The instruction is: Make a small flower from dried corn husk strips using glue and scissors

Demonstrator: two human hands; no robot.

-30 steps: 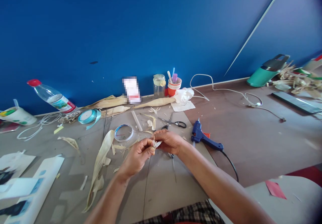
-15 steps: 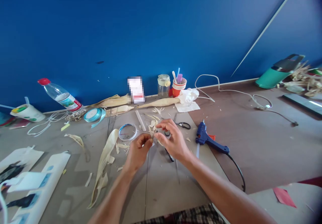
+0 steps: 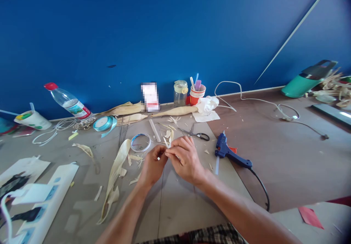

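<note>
At the middle of the table my left hand is closed in a pinch at the base of a small bunch of cut corn husk. Pale pointed strips of it stick up above the fingertips. My right hand is closed too, its thumb and fingers pinching the same base from the right. The fingers hide the lower part of the bunch. Husk scraps and a long dried corn husk lie left of my hands, near a roll of tape. Beyond them are a glue stick and black-handled scissors.
A blue glue gun lies to the right, its cord running toward me. Along the blue wall stand a bottle, a glass jar, a phone and a red paper cup. At left are a ribbon spool and a power strip.
My right hand has moved in from its open, spread pose and closed on the bunch's base beside my left fingers. The whole view has shifted slightly.
</note>
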